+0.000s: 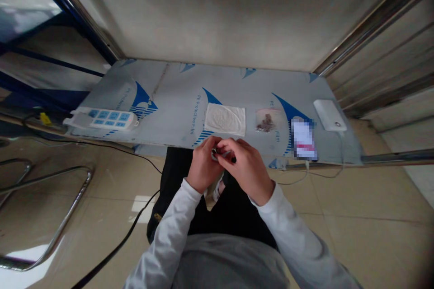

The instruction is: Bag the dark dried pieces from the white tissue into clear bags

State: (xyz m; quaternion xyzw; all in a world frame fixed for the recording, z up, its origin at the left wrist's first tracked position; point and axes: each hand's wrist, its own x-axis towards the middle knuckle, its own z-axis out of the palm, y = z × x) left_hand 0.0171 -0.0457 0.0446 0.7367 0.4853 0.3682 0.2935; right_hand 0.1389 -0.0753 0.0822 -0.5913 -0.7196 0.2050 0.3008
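My left hand (205, 162) and my right hand (246, 167) meet above my lap at the table's near edge. Both have their fingers curled and pinched together. Whatever small thing lies between the fingertips is mostly hidden; only a dark and pale glint shows. Just beyond the hands, a folded white cloth (225, 119) lies flat on the table (176, 99). To its right is a small clear plastic bag (266, 121) with dark brown bits inside.
A phone (303, 140) with a cable lies at the table's near right, beside a white power bank (330, 115). A white power strip (113, 119) sits at the left. A metal chair frame (76, 203) stands on the floor, and a black cable (122, 239) runs past my left side.
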